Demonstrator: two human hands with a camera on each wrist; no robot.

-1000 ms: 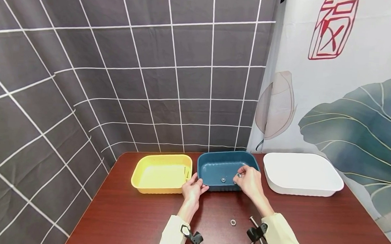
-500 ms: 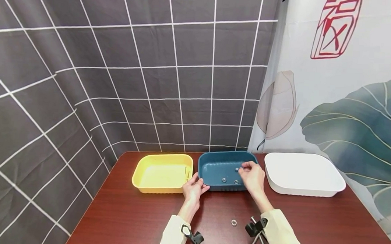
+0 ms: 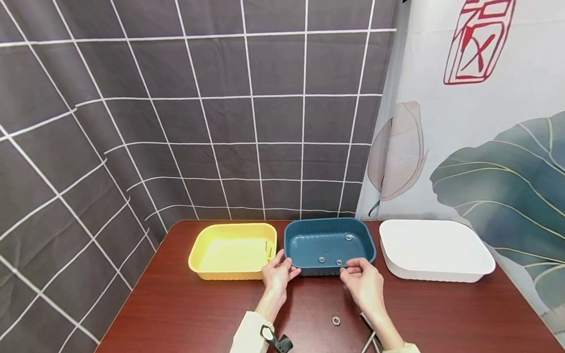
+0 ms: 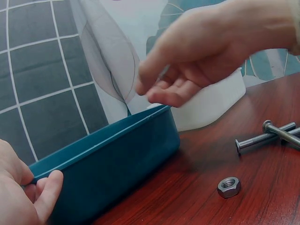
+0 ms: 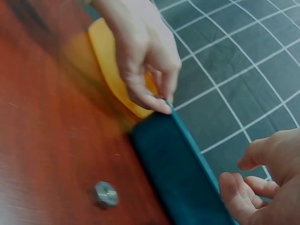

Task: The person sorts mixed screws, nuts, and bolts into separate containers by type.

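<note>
My left hand (image 3: pixel 276 276) pinches the front left corner of the blue bin's rim (image 4: pixel 98 146), thumb over the edge. Three metal nuts lie on the blue bin's floor: two near the front and one nut (image 3: pixel 348 237) at the back right. Over the bin's front right edge is my right hand (image 3: pixel 364 285), its fingers loosely bent. Nothing shows between its thumb and fingertips in the right wrist view. Another hex nut (image 4: pixel 229 187) rests on the table in front of the bin.
Metal bolts (image 4: pixel 265 138) lie crossed on the table, partly below my right forearm. A yellow bin (image 3: pixel 231 274) with a few thin screws stands left of the blue one, a white bin (image 3: pixel 435 275) to its right. A curtain hangs behind the table.
My right hand has released a nut at the back right of the blue bin. It has then drawn back toward the front rim. The left hand stays on the corner.
</note>
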